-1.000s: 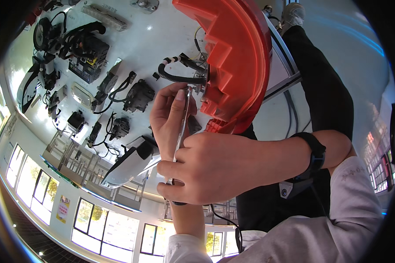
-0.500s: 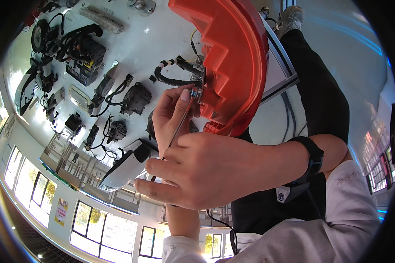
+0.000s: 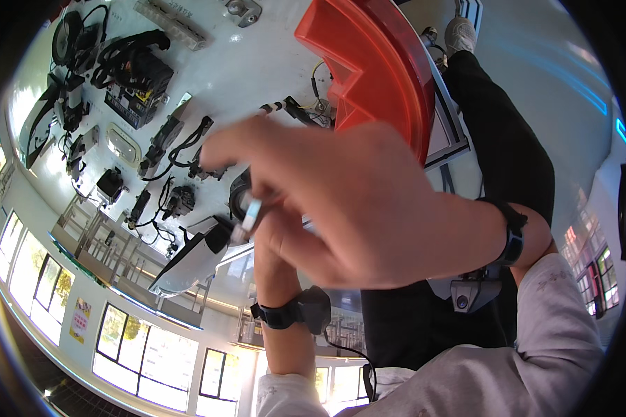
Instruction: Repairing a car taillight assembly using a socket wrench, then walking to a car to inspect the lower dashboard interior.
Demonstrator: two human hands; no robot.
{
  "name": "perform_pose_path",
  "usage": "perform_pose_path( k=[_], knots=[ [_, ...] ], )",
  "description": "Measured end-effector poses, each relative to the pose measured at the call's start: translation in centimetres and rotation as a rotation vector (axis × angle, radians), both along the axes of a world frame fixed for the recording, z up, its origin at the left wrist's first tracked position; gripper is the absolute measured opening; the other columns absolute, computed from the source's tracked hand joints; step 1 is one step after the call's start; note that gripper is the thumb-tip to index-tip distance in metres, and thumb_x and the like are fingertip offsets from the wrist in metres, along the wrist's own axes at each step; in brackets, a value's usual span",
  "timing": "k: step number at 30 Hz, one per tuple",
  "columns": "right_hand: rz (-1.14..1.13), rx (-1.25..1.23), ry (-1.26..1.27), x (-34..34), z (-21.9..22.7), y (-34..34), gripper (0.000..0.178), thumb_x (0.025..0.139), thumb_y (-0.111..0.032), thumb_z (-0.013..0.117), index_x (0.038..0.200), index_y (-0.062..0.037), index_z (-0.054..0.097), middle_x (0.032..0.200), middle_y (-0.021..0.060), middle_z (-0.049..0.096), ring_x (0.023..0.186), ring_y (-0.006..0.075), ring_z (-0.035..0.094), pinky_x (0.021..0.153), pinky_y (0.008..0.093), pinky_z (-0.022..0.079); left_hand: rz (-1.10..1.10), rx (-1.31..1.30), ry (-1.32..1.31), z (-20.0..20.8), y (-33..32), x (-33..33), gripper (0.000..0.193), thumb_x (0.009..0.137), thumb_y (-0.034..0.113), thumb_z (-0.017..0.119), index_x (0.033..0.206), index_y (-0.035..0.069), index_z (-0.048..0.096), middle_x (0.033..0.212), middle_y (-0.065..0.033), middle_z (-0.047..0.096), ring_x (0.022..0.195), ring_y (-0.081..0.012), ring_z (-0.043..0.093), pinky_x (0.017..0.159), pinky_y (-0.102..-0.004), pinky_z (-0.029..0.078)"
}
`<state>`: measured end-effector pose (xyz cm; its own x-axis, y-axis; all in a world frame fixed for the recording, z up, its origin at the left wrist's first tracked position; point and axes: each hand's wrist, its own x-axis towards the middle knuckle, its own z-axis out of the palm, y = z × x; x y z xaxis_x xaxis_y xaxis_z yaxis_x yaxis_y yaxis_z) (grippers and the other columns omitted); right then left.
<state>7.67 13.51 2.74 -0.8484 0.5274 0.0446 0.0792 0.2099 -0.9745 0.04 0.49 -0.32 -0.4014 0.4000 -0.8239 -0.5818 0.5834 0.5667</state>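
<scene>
My right hand (image 3: 368, 201) is blurred and reaches across the middle. Its fingers bend around a small pale, shiny piece (image 3: 252, 211), too smeared to name. Behind it my left hand (image 3: 274, 243) is mostly covered; only its wrist side shows, and its fingers are hidden. Just beyond both hands stands a large red curved plastic part (image 3: 389, 69) with a stepped inner edge. Beside its inner edge, a black corrugated cable (image 3: 299, 111) and thin wires (image 3: 316, 80) show, partly hidden by my right hand.
A white board on the left carries a black battery-like unit (image 3: 140, 90), a mirror housing (image 3: 195, 260), an oval-framed part (image 3: 123, 144) and several wired black modules. A metal frame (image 3: 448, 135) borders the red part. My leg (image 3: 515, 132) is at the right.
My right hand has swung up and forward over my left hand, now hiding its fingers. The thin metal rod seen earlier between the hands no longer shows. The view has shifted slightly.
</scene>
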Motion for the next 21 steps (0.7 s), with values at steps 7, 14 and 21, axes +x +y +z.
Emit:
perform_pose_path(
  k=[7, 14, 21],
  knots=[
    [0.028, -0.091, -0.133, -0.5, -0.7, 4.3, 0.055, 0.073, -0.001, 0.066, 0.117, 0.0069, 0.034, 0.062, 0.0113, 0.057, 0.055, 0.0256, 0.061, 0.048, 0.0346, 0.048, 0.045, 0.042, -0.126, 0.5, 0.7, -0.5, 0.019, 0.092, 0.018, 0.061, 0.097, 0.000, 0.058, 0.083, -0.0028, 0.063, 0.075, -0.0080, 0.059, 0.067, -0.0205, 0.045],
    [0.057, -0.086, -0.233, -2.0, -0.7, 4.6, 0.053, 0.081, 0.002, 0.058, 0.127, -0.0001, 0.033, 0.071, 0.0125, 0.056, 0.060, 0.0251, 0.060, 0.056, 0.0343, 0.047, 0.087, 0.076, -0.061, -0.3, -0.4, -0.4, 0.018, 0.092, 0.016, 0.061, 0.097, 0.000, 0.057, 0.083, -0.0029, 0.061, 0.069, -0.0071, 0.051, 0.068, -0.0218, 0.044],
    [0.011, -0.064, 0.027, -1.8, 0.4, 3.5, 0.042, 0.079, -0.004, 0.062, 0.116, -0.0028, 0.043, 0.064, 0.0092, 0.056, 0.054, 0.0245, 0.059, 0.050, 0.0348, 0.047, 0.352, 0.225, 0.062, 1.1, 1.9, -0.9, 0.017, 0.093, 0.015, 0.059, 0.099, -0.001, 0.057, 0.089, -0.0046, 0.063, 0.075, -0.0079, 0.057, 0.069, -0.0216, 0.046]
  ],
)
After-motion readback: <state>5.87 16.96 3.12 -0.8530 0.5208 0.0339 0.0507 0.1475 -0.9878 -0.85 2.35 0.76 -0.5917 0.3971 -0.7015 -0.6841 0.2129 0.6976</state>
